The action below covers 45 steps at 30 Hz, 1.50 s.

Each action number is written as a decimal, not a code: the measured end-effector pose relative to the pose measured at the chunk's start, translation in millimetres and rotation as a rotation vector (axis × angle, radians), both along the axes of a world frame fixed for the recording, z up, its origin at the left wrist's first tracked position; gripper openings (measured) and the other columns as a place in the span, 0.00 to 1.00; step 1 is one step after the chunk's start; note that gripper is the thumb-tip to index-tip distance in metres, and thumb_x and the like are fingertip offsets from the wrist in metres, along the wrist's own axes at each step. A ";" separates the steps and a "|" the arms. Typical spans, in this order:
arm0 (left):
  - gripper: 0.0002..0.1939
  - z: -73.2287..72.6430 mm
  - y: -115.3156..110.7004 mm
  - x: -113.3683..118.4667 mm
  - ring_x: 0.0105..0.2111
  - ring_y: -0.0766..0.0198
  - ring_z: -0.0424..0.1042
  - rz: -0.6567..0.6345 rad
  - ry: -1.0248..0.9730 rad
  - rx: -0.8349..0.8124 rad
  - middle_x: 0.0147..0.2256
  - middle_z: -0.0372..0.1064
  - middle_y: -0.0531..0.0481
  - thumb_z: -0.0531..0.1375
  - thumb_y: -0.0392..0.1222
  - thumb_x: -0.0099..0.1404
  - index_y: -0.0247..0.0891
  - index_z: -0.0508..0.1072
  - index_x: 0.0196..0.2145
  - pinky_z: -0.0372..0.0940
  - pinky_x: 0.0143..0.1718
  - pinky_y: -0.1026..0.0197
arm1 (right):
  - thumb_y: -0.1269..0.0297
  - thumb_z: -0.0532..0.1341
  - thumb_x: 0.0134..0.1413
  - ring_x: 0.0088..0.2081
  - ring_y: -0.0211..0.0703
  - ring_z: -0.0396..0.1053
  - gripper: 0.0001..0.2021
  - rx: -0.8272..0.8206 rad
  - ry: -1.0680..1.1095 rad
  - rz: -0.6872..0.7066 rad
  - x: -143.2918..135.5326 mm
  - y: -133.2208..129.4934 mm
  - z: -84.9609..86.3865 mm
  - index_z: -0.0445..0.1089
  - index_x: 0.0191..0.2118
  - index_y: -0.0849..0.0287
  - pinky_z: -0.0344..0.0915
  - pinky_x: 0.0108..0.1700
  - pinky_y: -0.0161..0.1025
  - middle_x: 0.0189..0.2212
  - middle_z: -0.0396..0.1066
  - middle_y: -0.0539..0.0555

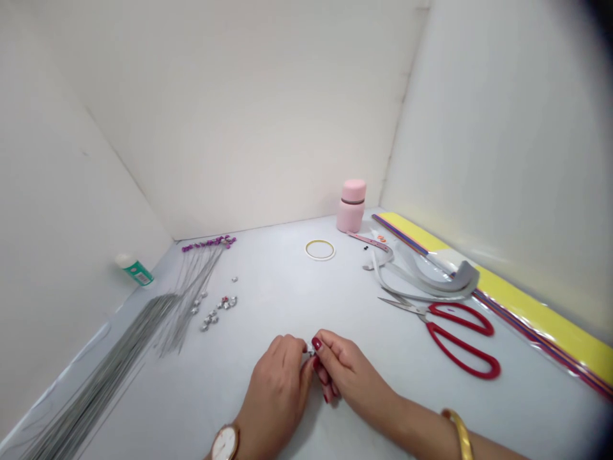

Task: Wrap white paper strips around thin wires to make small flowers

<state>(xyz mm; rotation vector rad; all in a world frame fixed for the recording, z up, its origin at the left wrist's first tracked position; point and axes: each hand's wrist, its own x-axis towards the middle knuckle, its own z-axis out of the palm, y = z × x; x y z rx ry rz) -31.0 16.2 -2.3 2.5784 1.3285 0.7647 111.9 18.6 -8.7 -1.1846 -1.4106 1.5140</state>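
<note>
Through the head camera I have both hands meeting in front of me, toward the near edge of the table (282, 294), with a small silvery piece (310, 349) caught between their fingertips. My left hand (280, 377) is pinched on its left side, knuckles up; my right hand (347, 367) grips the other side between thumb and fingers, the lower fingers curled underneath. The piece is mostly covered, so I cannot tell its exact shape. To work it well, I judge that the pinch wants to be firm but light, since something this small looks easy to crush; pressure should come from the very tips, evenly from both sides, with one hand steadying while the other shapes. Keeping the wrists low over the table seems wise, so a slip falls only a little way. Toward the left edge, loose silver pieces (227, 303) lie beside thin wires (110, 358); toward the right edge, red-handled scissors (422, 312) lie with blades parted, well apart from my fingers.
</note>
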 end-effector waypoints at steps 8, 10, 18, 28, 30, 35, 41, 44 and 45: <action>0.11 -2.4 0.7 -0.6 0.24 0.62 0.61 -0.020 0.068 0.030 0.24 0.61 0.51 0.43 0.29 0.62 0.38 0.59 0.26 0.59 0.25 0.60 | 0.54 0.42 0.60 0.16 0.31 0.58 0.17 0.079 -0.102 0.057 -0.7 -5.9 5.6 0.52 0.24 0.58 0.54 0.20 0.29 0.16 0.55 0.43; 0.11 -3.1 0.8 -1.0 0.24 0.62 0.61 -0.010 0.055 0.027 0.24 0.60 0.51 0.43 0.29 0.63 0.38 0.58 0.26 0.58 0.25 0.60 | 0.58 0.41 0.60 0.19 0.33 0.59 0.15 0.211 -0.241 0.037 0.5 -7.8 7.8 0.53 0.25 0.57 0.56 0.23 0.30 0.17 0.56 0.44; 0.10 -2.7 -0.5 -1.8 0.23 0.63 0.61 0.024 0.024 0.027 0.23 0.59 0.52 0.43 0.30 0.63 0.39 0.57 0.26 0.57 0.24 0.62 | 0.69 0.43 0.58 0.24 0.37 0.58 0.08 0.488 -0.633 0.073 6.4 -8.1 12.2 0.55 0.30 0.56 0.54 0.28 0.34 0.23 0.60 0.48; 0.11 -0.9 -1.7 -1.2 0.21 0.64 0.59 -0.019 0.040 0.147 0.22 0.57 0.53 0.44 0.28 0.62 0.40 0.54 0.25 0.55 0.22 0.62 | 0.67 0.42 0.59 0.23 0.37 0.58 0.10 0.519 -0.645 0.126 9.3 -10.2 16.9 0.54 0.28 0.56 0.55 0.27 0.33 0.23 0.60 0.48; 0.10 -1.0 -2.1 -2.0 0.21 0.64 0.59 -0.035 0.040 0.165 0.21 0.56 0.53 0.44 0.28 0.61 0.40 0.54 0.25 0.55 0.22 0.63 | 0.66 0.42 0.59 0.23 0.36 0.58 0.10 0.545 -0.634 0.158 10.6 -10.4 18.6 0.54 0.28 0.56 0.55 0.27 0.33 0.23 0.60 0.48; 0.10 -0.5 -3.3 -3.2 0.21 0.65 0.58 -0.049 0.024 0.164 0.21 0.56 0.54 0.44 0.28 0.61 0.40 0.53 0.25 0.54 0.21 0.63 | 0.65 0.41 0.60 0.24 0.37 0.58 0.11 0.555 -0.608 0.183 10.3 -11.1 19.0 0.54 0.28 0.56 0.55 0.28 0.34 0.23 0.61 0.48; 0.10 0.0 -4.6 -2.6 0.21 0.65 0.59 -0.072 0.028 0.161 0.21 0.56 0.54 0.44 0.28 0.60 0.40 0.53 0.25 0.54 0.21 0.63 | 0.65 0.41 0.60 0.23 0.36 0.56 0.12 0.494 -0.574 0.164 8.9 -14.3 16.6 0.52 0.27 0.56 0.55 0.27 0.33 0.22 0.59 0.47; 0.10 1.0 -4.9 -1.3 0.21 0.65 0.59 -0.049 0.032 0.133 0.22 0.57 0.54 0.44 0.29 0.61 0.40 0.53 0.25 0.55 0.22 0.63 | 0.66 0.41 0.60 0.22 0.36 0.54 0.11 0.500 -0.577 0.122 7.7 -14.3 15.2 0.52 0.27 0.56 0.54 0.26 0.33 0.21 0.57 0.47; 0.10 1.5 -5.0 -0.8 0.21 0.65 0.59 -0.038 0.036 0.120 0.22 0.57 0.54 0.44 0.29 0.62 0.40 0.54 0.25 0.55 0.22 0.63 | 0.66 0.41 0.60 0.22 0.36 0.54 0.11 0.499 -0.578 0.109 7.3 -14.1 14.8 0.52 0.27 0.56 0.53 0.26 0.33 0.21 0.57 0.47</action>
